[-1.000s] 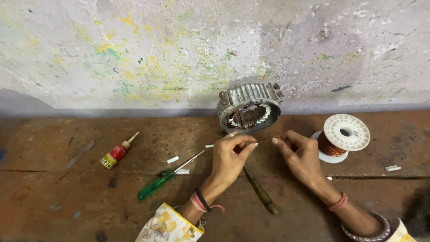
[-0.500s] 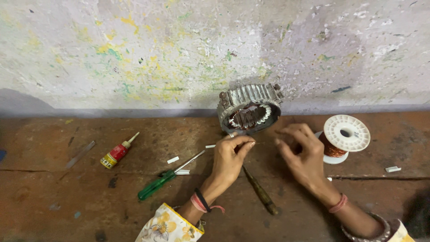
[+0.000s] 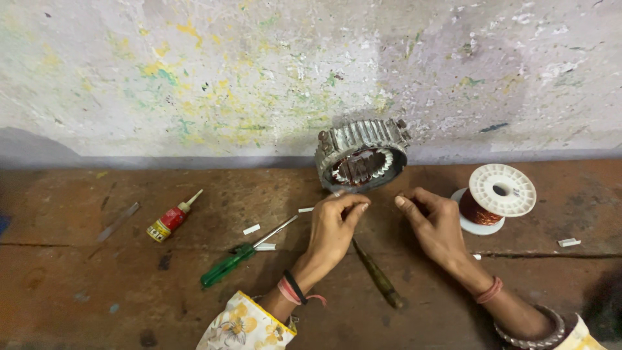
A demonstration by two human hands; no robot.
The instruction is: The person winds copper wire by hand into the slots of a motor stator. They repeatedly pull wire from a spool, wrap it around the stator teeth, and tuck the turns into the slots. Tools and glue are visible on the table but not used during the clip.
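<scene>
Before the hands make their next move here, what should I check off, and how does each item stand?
1. Motor stator steady: ok, it lies on the wooden bench against the wall, opening tilted toward the camera.
2. Left hand placed: ok, fingers pinched together just below the stator rim.
3. Right hand placed: ok, beside the left, fingers curled.
4. Wire between the hands: cannot tell, too fine to see.
5. Copper wire spool within reach: ok, just right of the right hand.
6. Green-handled screwdriver free: ok, it lies untouched left of the left hand.
</scene>
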